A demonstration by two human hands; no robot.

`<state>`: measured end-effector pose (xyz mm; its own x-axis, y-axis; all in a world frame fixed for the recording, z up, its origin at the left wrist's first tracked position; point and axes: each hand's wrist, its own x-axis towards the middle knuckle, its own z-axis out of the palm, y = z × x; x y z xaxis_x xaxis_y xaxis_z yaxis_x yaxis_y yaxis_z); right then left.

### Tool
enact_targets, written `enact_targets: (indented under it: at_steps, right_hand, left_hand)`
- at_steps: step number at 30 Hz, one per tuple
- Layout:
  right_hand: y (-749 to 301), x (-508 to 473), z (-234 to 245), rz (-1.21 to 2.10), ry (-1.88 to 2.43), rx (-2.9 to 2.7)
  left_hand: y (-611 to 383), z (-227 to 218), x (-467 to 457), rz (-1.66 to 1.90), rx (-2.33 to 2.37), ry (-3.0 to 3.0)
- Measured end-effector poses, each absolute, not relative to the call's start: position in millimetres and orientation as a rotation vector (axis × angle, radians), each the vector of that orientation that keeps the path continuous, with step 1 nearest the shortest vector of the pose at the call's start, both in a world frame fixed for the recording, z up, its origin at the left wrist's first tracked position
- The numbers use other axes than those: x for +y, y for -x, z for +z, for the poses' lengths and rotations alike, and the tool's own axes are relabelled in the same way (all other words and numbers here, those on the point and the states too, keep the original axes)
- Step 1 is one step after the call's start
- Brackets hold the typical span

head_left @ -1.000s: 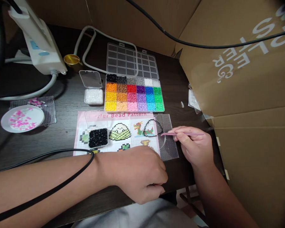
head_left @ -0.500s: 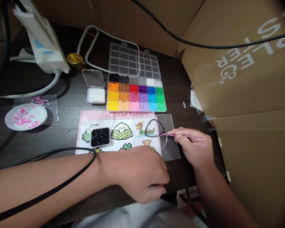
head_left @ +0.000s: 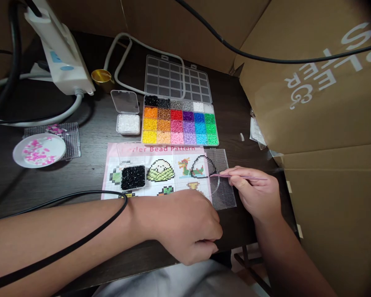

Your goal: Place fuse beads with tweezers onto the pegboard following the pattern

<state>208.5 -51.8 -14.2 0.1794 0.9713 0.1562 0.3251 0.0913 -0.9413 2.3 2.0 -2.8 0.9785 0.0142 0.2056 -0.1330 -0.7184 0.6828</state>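
Pattern sheet point(head_left: 160, 171) likely continues behind the left hand point(head_left: 190, 227) (and forearm point(head_left: 80, 225))

A clear plastic pegboard point(head_left: 224, 192) lies partly over a pink-bordered printed pattern sheet point(head_left: 126, 149) on the dark wooden tabletop point(head_left: 231, 115). The pegboard bears a loop of black beads point(head_left: 200, 177). To its right, the right hand's fingers point(head_left: 239, 181) pinch slim pink tweezers point(head_left: 253, 178), tip near the loop. In front of it, the left hand point(head_left: 188, 227) is curled. Left of it stands a small clear box of black beads point(head_left: 133, 177); behind it, a compartmented case of multicoloured beads point(head_left: 181, 121).
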Motion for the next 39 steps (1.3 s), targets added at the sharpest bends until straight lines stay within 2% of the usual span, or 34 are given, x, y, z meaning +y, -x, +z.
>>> enact_targets:
  at_steps: [13, 39]
  right_hand:
    - [-211.8, -52.4, -21.2, 0.870, 1.322, -1.297]
    - [-208.6, -51.7, -14.2, 0.814, 1.410, -1.369]
  left_hand:
    - [-1.7, -3.8, 1.8, 0.244, -0.079, -2.368]
    - [-1.2, -2.6, 2.0, 0.240, -0.067, -2.372]
